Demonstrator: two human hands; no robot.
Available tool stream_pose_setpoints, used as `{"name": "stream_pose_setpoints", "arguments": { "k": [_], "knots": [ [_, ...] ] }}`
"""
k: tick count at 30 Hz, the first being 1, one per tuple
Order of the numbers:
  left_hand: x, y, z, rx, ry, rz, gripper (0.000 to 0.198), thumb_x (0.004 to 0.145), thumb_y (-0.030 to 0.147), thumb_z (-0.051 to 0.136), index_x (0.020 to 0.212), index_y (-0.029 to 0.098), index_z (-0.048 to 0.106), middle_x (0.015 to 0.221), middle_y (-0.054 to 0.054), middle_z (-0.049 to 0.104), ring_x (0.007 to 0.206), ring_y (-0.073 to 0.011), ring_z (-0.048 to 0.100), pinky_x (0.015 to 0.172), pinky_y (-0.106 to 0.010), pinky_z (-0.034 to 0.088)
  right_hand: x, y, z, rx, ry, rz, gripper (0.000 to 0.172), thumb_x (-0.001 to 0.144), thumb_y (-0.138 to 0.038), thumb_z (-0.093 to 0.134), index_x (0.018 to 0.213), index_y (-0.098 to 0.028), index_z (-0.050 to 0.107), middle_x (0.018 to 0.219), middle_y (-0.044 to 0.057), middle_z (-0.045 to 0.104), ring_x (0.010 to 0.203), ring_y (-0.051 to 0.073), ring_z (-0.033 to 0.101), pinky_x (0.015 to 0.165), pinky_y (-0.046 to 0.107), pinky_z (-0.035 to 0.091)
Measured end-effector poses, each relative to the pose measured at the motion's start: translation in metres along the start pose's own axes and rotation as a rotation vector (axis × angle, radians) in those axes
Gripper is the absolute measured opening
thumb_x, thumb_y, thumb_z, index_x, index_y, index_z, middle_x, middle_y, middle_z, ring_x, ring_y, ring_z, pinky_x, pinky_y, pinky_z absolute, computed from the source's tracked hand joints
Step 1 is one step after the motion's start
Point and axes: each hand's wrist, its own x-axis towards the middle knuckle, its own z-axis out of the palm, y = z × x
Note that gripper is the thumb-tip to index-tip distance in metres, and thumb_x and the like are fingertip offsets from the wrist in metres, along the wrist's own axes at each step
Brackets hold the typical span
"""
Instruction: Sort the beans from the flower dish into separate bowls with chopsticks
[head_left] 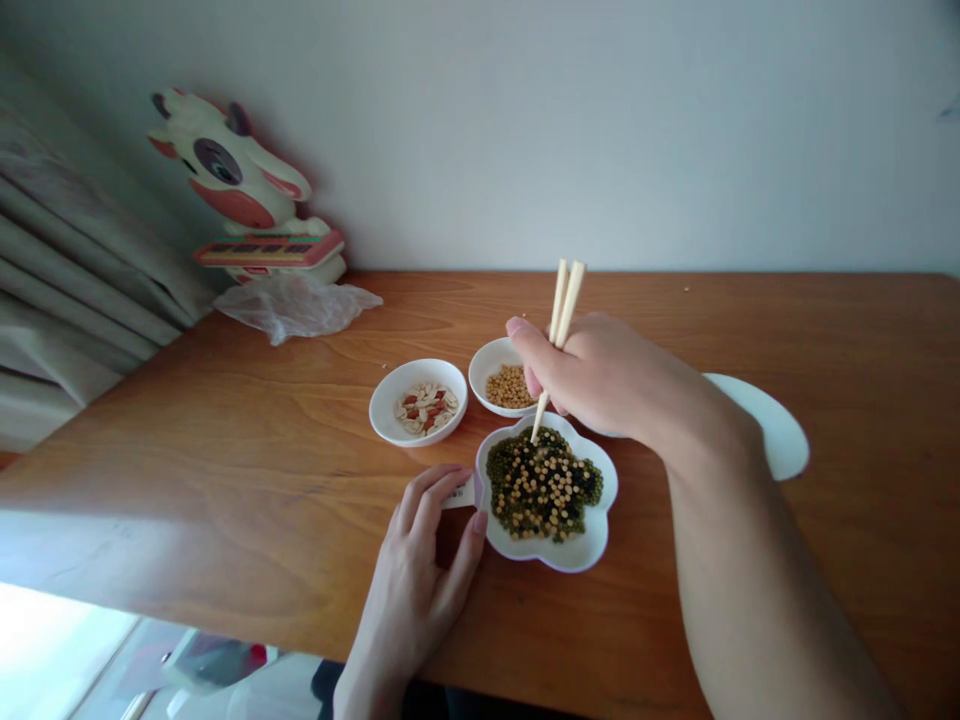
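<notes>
Standing at a warm orange-brown wooden table (pixel 225 480) pushed against a plain pale wall, I see curtains hanging at the left, a cartoon cow toy (pixel 240 190) in the far corner and a crumpled clear plastic bag (pixel 296 305) lying just in front of it.

Near the middle sit three white dishes: a round bowl (pixel 418 402) of pale and reddish seeds, a smaller bowl (pixel 507 377) of yellow beans behind, and closest to the person a flower-shaped dish (pixel 547 490) of mixed dark green and yellow beans. A white plate (pixel 772 430) shows partly behind the right forearm.

The right hand (pixel 600 375) is curled closed around a pair of pale chopsticks (pixel 559 320). They stand steeply, tops leaning up and away toward the wall, tips pointing down and slightly left into the far edge of the mixed beans. The left hand (pixel 427 560) lies flat, fingers loosely spread, holding nothing, its thumb touching the flower dish's rim beside a small white paper slip (pixel 459 495).
</notes>
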Motion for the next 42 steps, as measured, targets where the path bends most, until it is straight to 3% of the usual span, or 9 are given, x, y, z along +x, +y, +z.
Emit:
{"name": "stream_pose_setpoints", "arguments": {
  "k": [4, 10, 20, 28, 36, 42],
  "knots": [
    [0.001, 0.0, -0.001, -0.012, -0.007, 0.005, 0.037, 0.11, 0.04, 0.057, 0.147, 0.033, 0.052, 0.15, -0.008, 0.057, 0.139, -0.0278, 0.057, 0.118, -0.048, 0.05, -0.013, 0.003, -0.01, 0.103, -0.045, 0.043, 0.065, 0.109, -0.067, 0.034, 0.075, -0.023, 0.067, 0.062, 0.001, 0.066, 0.051, 0.014, 0.056, 0.054, 0.033, 0.037],
    [0.002, 0.002, -0.002, -0.034, -0.018, 0.032, 0.036, 0.111, 0.038, 0.057, 0.146, 0.033, 0.052, 0.15, -0.008, 0.058, 0.137, -0.0281, 0.06, 0.117, -0.048, 0.053, -0.03, 0.017, -0.011, 0.106, -0.056, 0.021, 0.073, 0.105, -0.078, 0.03, 0.076, -0.023, 0.067, 0.067, 0.002, 0.067, 0.06, 0.016, 0.058, 0.058, 0.033, 0.039],
    [0.002, 0.004, -0.002, -0.013, 0.012, 0.057, 0.037, 0.109, 0.037, 0.059, 0.145, 0.03, 0.054, 0.149, -0.01, 0.06, 0.138, -0.0281, 0.06, 0.118, -0.047, 0.053, -0.023, 0.047, -0.013, 0.104, -0.16, -0.007, 0.064, 0.105, -0.075, 0.038, 0.083, -0.024, 0.07, 0.078, 0.005, 0.075, 0.07, 0.019, 0.065, 0.066, 0.033, 0.046],
    [0.001, 0.004, 0.0, -0.008, 0.015, 0.052, 0.037, 0.109, 0.037, 0.059, 0.145, 0.03, 0.053, 0.15, -0.009, 0.059, 0.139, -0.0277, 0.059, 0.119, -0.048, 0.052, -0.018, 0.039, -0.008, -0.024, -0.171, -0.021, 0.062, 0.107, -0.071, 0.038, 0.079, -0.023, 0.067, 0.07, 0.001, 0.067, 0.06, 0.015, 0.054, 0.057, 0.031, 0.039],
    [0.002, 0.005, -0.002, -0.019, -0.013, 0.04, 0.036, 0.11, 0.038, 0.057, 0.145, 0.031, 0.052, 0.151, -0.009, 0.057, 0.14, -0.0278, 0.057, 0.119, -0.048, 0.051, -0.016, 0.03, -0.006, -0.11, -0.161, -0.012, 0.042, 0.1, -0.062, 0.059, 0.086, -0.025, 0.073, 0.073, -0.002, 0.073, 0.061, 0.014, 0.058, 0.054, 0.029, 0.039],
    [0.002, 0.005, -0.002, -0.012, -0.007, 0.037, 0.037, 0.11, 0.038, 0.058, 0.145, 0.03, 0.052, 0.151, -0.01, 0.057, 0.14, -0.0281, 0.057, 0.119, -0.048, 0.051, -0.015, 0.031, -0.001, -0.103, -0.17, -0.064, 0.04, 0.105, -0.056, 0.053, 0.085, -0.025, 0.068, 0.073, -0.002, 0.071, 0.063, 0.014, 0.058, 0.057, 0.03, 0.039]
  ]
}}
